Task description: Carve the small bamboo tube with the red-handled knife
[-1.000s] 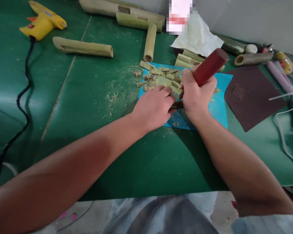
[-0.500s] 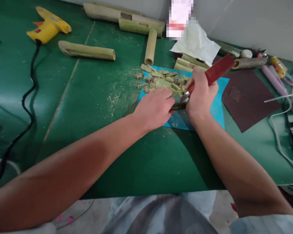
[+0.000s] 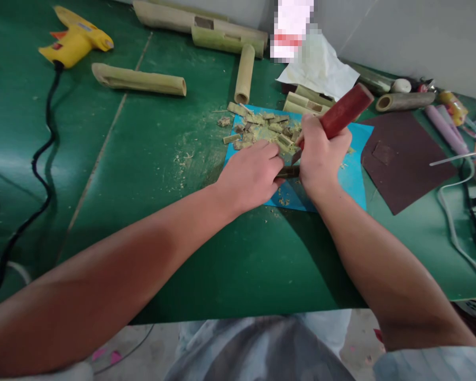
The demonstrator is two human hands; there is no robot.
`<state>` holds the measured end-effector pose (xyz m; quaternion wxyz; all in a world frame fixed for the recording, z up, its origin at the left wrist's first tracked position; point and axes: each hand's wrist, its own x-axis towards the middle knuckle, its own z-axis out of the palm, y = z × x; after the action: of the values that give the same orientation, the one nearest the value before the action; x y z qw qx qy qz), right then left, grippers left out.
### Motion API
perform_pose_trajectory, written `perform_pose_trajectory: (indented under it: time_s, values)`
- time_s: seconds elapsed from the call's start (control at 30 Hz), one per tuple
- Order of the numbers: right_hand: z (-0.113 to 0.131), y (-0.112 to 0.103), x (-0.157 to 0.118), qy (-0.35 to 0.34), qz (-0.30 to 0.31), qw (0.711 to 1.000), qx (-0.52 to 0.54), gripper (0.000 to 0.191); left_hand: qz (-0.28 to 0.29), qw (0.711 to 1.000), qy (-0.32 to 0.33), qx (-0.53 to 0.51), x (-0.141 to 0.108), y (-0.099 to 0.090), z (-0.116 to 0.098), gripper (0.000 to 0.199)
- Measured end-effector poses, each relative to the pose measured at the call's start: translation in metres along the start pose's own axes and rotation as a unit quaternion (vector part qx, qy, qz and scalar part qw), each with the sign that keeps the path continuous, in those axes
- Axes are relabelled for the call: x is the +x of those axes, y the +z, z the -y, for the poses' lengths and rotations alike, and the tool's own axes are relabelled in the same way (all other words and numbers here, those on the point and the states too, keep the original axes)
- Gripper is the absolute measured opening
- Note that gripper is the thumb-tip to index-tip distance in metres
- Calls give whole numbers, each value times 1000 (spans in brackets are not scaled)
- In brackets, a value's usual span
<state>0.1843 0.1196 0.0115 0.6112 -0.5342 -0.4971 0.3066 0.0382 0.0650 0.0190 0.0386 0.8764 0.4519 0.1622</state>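
Note:
My left hand point(image 3: 250, 172) is closed on the left end of a small dark bamboo piece point(image 3: 289, 172) above the blue sheet point(image 3: 353, 180). In my right hand point(image 3: 323, 156) is a red-handled knife point(image 3: 347, 110), its handle slanting up to the right and its blade pointing down at the bamboo piece. The fingers of both hands partly hide that piece. Bamboo chips and shavings point(image 3: 275, 127) lie on the sheet just beyond my hands.
On the green table point(image 3: 143, 143) are a yellow glue gun point(image 3: 77, 39), bamboo tubes point(image 3: 140, 80), a white tissue point(image 3: 321, 69) and brown sandpaper point(image 3: 404, 164). Markers point(image 3: 446, 129) and a white cable point(image 3: 452, 227) are at the right.
The knife and my right hand have shifted slightly left, with the handle now lower at its far end. My left hand holds nearly the same place on the bamboo piece.

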Motion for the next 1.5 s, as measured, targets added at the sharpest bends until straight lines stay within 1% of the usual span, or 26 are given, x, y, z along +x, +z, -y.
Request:
perform_pose_trajectory:
  time_s: [0.1,0.2,0.37,0.47,0.6,0.77,0.93,1.0,1.13,1.23,1.33,1.43,1.5]
  values:
    - [4,1,-1,1,15,1000,14,47,1,1000,5,-9,0,1,0,20]
    - [3,-1,-1,-2,16,1000,15,50,1,1000,-3,-12,1,2,1,22]
    - [-6,-3,2,-15,-20,999,22,53,0,1000,-1,-11,5,2,4,22]
    - [-9,-3,4,-10,-18,1000,24,50,9,1000,-11,-20,6,0,3,20]
    - [-10,-2,5,22,-19,999,31,44,23,999,-21,-21,5,-2,2,17]
    - [-10,-3,3,26,-4,999,36,41,4,1000,-10,-18,3,0,3,16]
    - [-2,-1,1,21,-21,999,-14,43,-7,1000,-1,-25,3,4,6,18]
    - [2,0,-1,21,-14,999,-25,43,-3,999,0,-32,3,6,8,21]
    - [8,-1,-3,46,8,999,-28,44,-9,999,12,-33,3,8,8,22]
    - [8,-3,-3,65,-7,998,-20,43,-11,999,6,-32,4,8,8,22]
    - [11,-6,-5,64,-7,998,-25,43,-13,1000,5,-27,4,7,8,20]
    - [18,-9,-8,52,21,997,-48,44,-24,999,10,-23,3,9,10,20]
    - [24,-11,-9,35,44,997,-58,49,-36,999,19,-21,2,13,13,22]
